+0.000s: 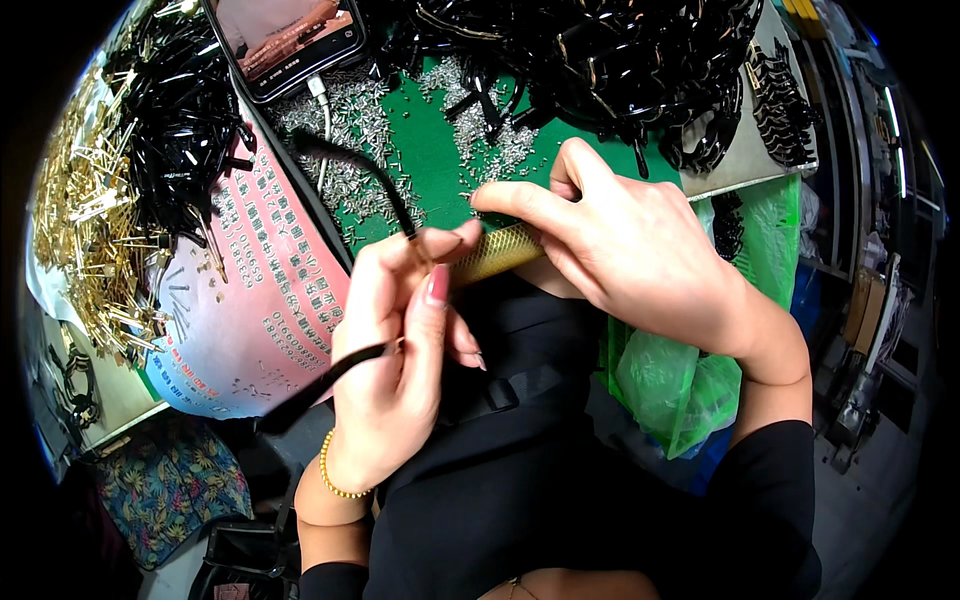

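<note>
Black cloth of your top (480, 510) lay nearest the lens, beneath both forearms. Your left hand (390, 345) had its thumb and forefinger drawn together on a dark spectacle part (322, 388), whose slim arms projected up and down to the left; this grip presumably steadied it and kept its long ends clear. Your right hand (640, 240) held a gold knurled tool (497, 251), fingers partly bent about its rear end, forefinger reaching forward above it. Knurling of that kind would have given purchase. Its front end met the left fingers, which hid the tip; contact with the spectacle part could not be confirmed.

Both items were held above your lap, just short of the green bench (415, 135). Loose silver pins (350, 115) were spread there, probably for picking up singly. Black frames (600, 65) were heaped beyond them, while black arms (185, 110) and gold pieces (95, 210) lay at left, apparently sorted by kind. A phone (290, 40) stood between, its cable (322, 130) attached.
</note>
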{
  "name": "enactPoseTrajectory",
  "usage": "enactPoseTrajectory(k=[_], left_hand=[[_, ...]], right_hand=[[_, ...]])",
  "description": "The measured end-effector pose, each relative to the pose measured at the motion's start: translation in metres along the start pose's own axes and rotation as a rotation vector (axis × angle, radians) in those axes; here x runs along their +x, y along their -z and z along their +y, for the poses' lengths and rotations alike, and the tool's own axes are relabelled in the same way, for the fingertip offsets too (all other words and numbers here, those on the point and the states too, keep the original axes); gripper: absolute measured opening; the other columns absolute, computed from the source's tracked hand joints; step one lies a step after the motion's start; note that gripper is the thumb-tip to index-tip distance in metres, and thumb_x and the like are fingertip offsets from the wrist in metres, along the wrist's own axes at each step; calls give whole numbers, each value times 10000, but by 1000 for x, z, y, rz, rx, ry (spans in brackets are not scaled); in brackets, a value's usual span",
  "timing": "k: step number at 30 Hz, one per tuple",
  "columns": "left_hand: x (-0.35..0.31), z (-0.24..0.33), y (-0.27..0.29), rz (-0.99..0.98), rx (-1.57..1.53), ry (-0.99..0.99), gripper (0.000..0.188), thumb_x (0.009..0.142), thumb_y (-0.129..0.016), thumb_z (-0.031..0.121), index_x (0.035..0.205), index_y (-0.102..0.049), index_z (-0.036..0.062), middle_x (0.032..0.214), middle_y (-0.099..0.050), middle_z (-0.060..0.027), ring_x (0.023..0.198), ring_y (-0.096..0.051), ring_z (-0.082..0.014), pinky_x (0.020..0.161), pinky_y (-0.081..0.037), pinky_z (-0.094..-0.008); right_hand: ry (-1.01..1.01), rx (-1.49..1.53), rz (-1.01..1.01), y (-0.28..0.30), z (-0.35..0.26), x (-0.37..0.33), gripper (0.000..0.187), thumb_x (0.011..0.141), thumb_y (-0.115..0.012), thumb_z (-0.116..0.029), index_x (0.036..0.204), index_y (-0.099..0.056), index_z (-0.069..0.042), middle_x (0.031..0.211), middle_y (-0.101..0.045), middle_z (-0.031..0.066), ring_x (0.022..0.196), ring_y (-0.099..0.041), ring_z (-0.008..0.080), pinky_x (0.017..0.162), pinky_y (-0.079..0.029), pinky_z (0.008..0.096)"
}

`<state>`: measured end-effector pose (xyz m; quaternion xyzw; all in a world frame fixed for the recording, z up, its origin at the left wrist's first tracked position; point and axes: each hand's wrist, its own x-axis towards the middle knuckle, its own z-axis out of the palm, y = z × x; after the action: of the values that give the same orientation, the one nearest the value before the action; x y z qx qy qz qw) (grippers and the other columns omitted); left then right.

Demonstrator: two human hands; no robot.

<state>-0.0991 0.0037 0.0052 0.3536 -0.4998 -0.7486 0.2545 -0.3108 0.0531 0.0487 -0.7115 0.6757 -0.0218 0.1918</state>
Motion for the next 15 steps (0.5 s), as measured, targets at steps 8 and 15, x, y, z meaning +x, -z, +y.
enactPoseTrajectory(k=[8, 15], left_hand=[[-8, 5, 23, 232, 234, -11, 242, 1082, -466, 124, 1231, -570, -37, 1019, -739, -127, 563, -551, -45, 534, -500, -197], [-5, -1, 28, 189, 235, -40, 270, 1064, -500, 85, 1290, -586, -35, 931, -728, -76, 537, -540, -33, 498, -473, -189]], right_hand=[[19, -44, -105, 3, 0, 7, 459, 919, -611, -136, 1361, -558, -249, 908, -551, 119, 650, -642, 288, 550, -515, 403], [-216, 974, -480, 26, -26, 22, 445, 1023, -504, -152, 1458, -416, -134, 864, -522, 47, 652, -644, 155, 555, -535, 319]])
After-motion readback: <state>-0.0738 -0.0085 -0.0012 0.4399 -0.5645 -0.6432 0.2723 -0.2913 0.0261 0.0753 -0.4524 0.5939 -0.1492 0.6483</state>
